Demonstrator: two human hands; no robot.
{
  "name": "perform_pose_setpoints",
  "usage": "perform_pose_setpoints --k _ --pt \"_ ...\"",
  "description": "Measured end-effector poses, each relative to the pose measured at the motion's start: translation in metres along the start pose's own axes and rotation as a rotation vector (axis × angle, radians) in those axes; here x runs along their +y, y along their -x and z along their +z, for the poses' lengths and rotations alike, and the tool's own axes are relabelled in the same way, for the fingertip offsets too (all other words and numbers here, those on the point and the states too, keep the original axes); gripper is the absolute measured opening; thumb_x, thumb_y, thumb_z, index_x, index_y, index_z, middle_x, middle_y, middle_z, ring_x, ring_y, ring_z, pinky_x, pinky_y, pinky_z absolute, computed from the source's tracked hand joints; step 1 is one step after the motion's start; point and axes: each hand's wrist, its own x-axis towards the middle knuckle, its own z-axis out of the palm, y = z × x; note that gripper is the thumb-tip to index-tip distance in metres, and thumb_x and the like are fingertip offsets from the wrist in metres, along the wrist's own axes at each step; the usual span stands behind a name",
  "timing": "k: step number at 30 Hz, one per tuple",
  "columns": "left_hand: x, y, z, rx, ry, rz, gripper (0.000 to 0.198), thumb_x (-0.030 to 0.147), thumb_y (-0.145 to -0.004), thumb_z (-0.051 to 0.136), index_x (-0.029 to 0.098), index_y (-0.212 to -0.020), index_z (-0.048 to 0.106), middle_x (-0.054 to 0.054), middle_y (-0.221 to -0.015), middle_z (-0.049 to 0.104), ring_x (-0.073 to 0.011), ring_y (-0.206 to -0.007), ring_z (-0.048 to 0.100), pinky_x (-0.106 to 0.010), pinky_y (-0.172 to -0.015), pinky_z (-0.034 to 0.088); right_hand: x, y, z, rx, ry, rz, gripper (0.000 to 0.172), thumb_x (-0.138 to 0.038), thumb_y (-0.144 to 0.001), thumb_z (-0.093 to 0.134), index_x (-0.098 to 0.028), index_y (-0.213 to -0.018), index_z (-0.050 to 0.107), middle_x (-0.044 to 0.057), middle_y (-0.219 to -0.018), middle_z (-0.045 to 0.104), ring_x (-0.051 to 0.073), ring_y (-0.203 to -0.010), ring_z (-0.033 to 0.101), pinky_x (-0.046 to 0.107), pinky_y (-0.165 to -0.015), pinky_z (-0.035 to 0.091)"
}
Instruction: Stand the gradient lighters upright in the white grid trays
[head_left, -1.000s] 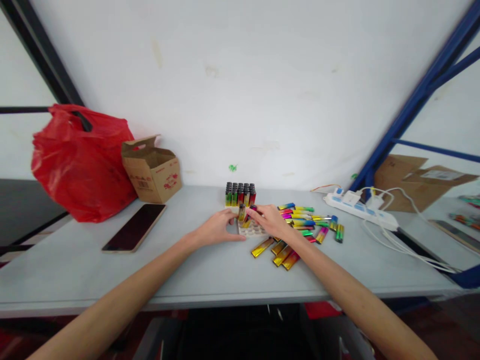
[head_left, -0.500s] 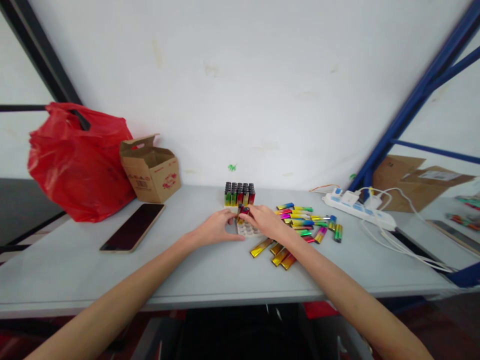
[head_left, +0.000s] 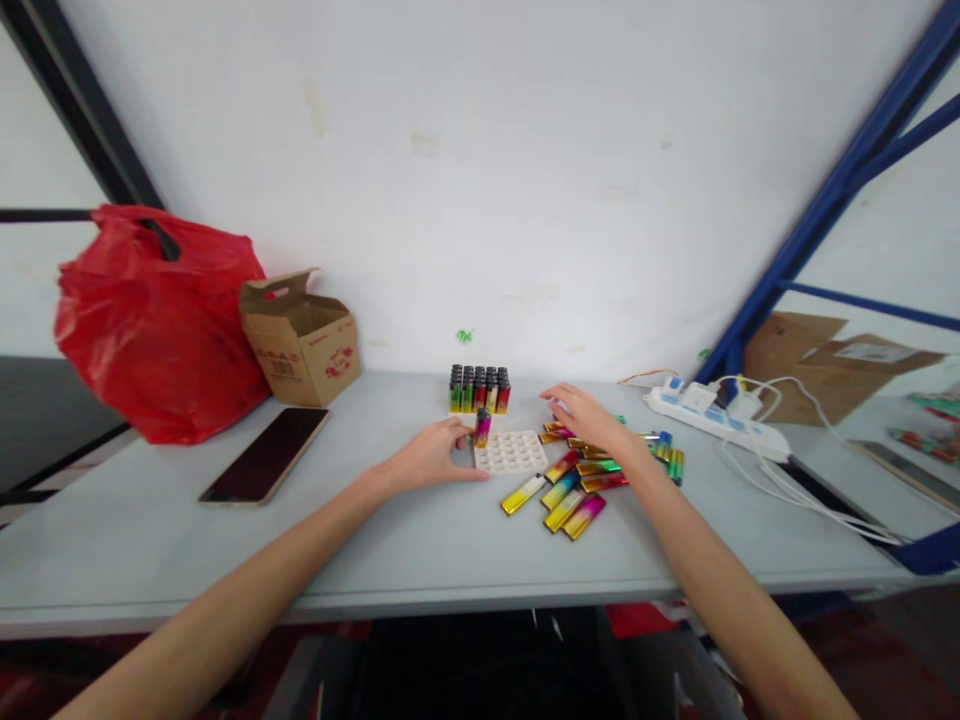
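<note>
My left hand (head_left: 433, 452) rests at the left edge of a white tray (head_left: 517, 454) with rows of round holes. Its thumb and fingers are apart, curving about the tray's corner. One purple-and-gold lighter (head_left: 482, 429) stands upright in the tray's back left corner, close to my left fingertips. Over the back of a loose pile of shiny lighters (head_left: 562, 513) is my right hand (head_left: 589, 415), fingers stretched out and nothing visible in them. Behind the tray, a block of upright lighters (head_left: 480, 390) with black tops stands in tight rows.
On the left are a phone (head_left: 266, 456), an open cardboard box (head_left: 304, 345) and a red plastic bag (head_left: 165, 330). A white power strip (head_left: 720, 422) with plugs and cables lies to the right. The wall (head_left: 525, 200) rises behind the table.
My right hand has let go of a lighter, which now stands in the tray, and has moved right over the pile. My left hand stays in place.
</note>
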Motion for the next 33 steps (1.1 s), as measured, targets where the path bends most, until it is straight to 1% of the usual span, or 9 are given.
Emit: perform_pose_setpoints --k 2,5,9,15,21,25,27,30,33 --pt "0.001 0.000 -0.001 -0.006 -0.005 0.000 0.069 0.078 -0.075 0.079 0.018 -0.107 0.071 -0.007 -0.098 0.069 -0.0260 -0.087 0.064 -0.034 -0.079 0.049 0.026 0.008 -0.008 -0.036 0.027 0.099 0.035 -0.020 -0.102 0.053 -0.015 -0.132 0.071 0.019 -0.138 0.071 0.030 -0.131 0.065 0.050 -0.118 0.047" --pt "0.001 0.000 -0.002 -0.015 -0.007 -0.004 0.068 0.079 -0.074 0.078 0.018 -0.105 0.070 -0.007 -0.097 0.068 -0.0260 -0.087 0.064 -0.034 -0.078 0.048 0.048 0.017 -0.016 -0.119 0.016 0.192 0.033 -0.021 -0.096 0.064 -0.019 -0.126 0.076 0.018 -0.135 0.074 0.033 -0.127 0.069 0.052 -0.116 0.051" --pt "0.001 -0.001 -0.002 -0.012 -0.010 -0.011 0.066 0.079 -0.074 0.078 0.019 -0.100 0.069 -0.006 -0.096 0.068 -0.0259 -0.086 0.064 -0.034 -0.076 0.048 0.048 0.019 -0.026 -0.158 -0.027 0.188 0.030 -0.024 -0.092 0.072 -0.020 -0.120 0.078 0.014 -0.129 0.077 0.032 -0.121 0.072 0.049 -0.111 0.054" --pt "0.000 0.000 -0.002 0.003 0.007 0.002 0.066 0.080 -0.073 0.078 0.020 -0.098 0.069 -0.006 -0.095 0.068 -0.0258 -0.085 0.064 -0.034 -0.076 0.048 0.044 0.018 -0.029 -0.213 -0.030 0.142 0.016 -0.027 -0.093 0.070 -0.021 -0.105 0.079 0.009 -0.112 0.080 0.028 -0.106 0.074 0.043 -0.102 0.056" --pt "0.001 0.000 -0.002 -0.010 0.009 -0.016 0.068 0.080 -0.073 0.078 0.019 -0.102 0.069 -0.006 -0.098 0.069 -0.0261 -0.087 0.065 -0.034 -0.076 0.048 0.054 0.019 -0.022 -0.128 -0.055 0.222 0.028 -0.022 -0.093 0.069 -0.020 -0.119 0.078 0.013 -0.124 0.078 0.030 -0.112 0.073 0.045 -0.103 0.056" --pt "0.001 0.000 -0.002 0.008 0.015 -0.006 0.068 0.081 -0.073 0.078 0.020 -0.101 0.070 -0.006 -0.096 0.069 -0.0257 -0.085 0.064 -0.034 -0.075 0.048 0.056 0.016 -0.019 -0.123 -0.039 0.246 0.013 -0.024 -0.087 0.075 -0.020 -0.098 0.082 0.012 -0.105 0.081 0.030 -0.097 0.074 0.046 -0.097 0.057" --pt "0.001 0.000 -0.002 0.008 0.014 -0.007 0.068 0.081 -0.072 0.077 0.020 -0.101 0.070 -0.006 -0.095 0.069 -0.0253 -0.085 0.064 -0.034 -0.075 0.048 0.053 0.014 -0.019 -0.058 -0.061 0.244 0.013 -0.027 -0.085 0.077 -0.019 -0.095 0.080 0.012 -0.100 0.080 0.029 -0.094 0.073 0.045 -0.094 0.058" --pt "0.001 -0.001 -0.002 0.008 0.016 -0.007 0.069 0.082 -0.072 0.077 0.020 -0.102 0.070 -0.006 -0.096 0.069 -0.0252 -0.084 0.064 -0.034 -0.075 0.048 0.042 0.011 -0.018 0.107 -0.203 0.235 0.023 -0.038 -0.087 0.076 -0.019 -0.098 0.077 0.012 -0.103 0.076 0.025 -0.093 0.069 0.040 -0.088 0.057" --pt "0.001 -0.001 -0.002 0.011 0.020 0.000 0.069 0.082 -0.072 0.078 0.020 -0.102 0.070 -0.006 -0.095 0.068 -0.0254 -0.084 0.064 -0.034 -0.075 0.048 0.024 0.006 -0.013 0.189 -0.508 0.257 0.040 -0.055 -0.088 0.073 -0.020 -0.107 0.072 0.003 -0.088 0.069 0.018 -0.073 0.060 0.032 -0.069 0.051"
